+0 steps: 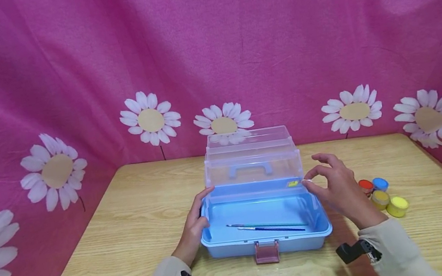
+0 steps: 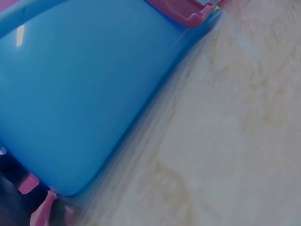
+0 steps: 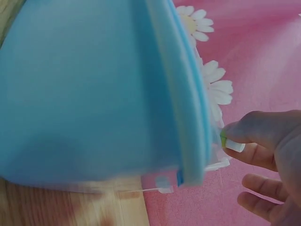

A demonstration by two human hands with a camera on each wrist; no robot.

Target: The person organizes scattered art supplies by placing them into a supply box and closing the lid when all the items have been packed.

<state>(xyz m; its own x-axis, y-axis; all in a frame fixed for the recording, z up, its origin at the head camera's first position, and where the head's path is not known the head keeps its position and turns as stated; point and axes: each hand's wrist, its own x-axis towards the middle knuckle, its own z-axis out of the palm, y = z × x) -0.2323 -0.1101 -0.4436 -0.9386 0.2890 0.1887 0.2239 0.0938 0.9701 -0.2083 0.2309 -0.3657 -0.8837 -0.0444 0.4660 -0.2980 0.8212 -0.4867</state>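
A light-blue plastic box [image 1: 268, 244] with a clear lid stands on the table, its lid raised at the back. At its left side, my left hand [image 1: 191, 227] grips the wall and rim. Over the right rear corner, my right hand [image 1: 337, 189] pinches a small white piece with a yellow-green band [image 3: 233, 144], perhaps an eraser, between thumb and index finger. Two slim paintbrushes, a green one [image 1: 273, 224] and a dark blue one [image 1: 276, 229], lie in the box. The left wrist view shows mostly the box's blue wall [image 2: 89, 89].
To the right of the box sit several small paint pots: red [image 1: 365, 185], blue [image 1: 380, 183], ochre [image 1: 380, 198] and yellow [image 1: 398, 206]. A pink latch [image 1: 267, 252] hangs at the box's front. Behind the wooden table [image 1: 140, 228] hangs a magenta curtain with daisies.
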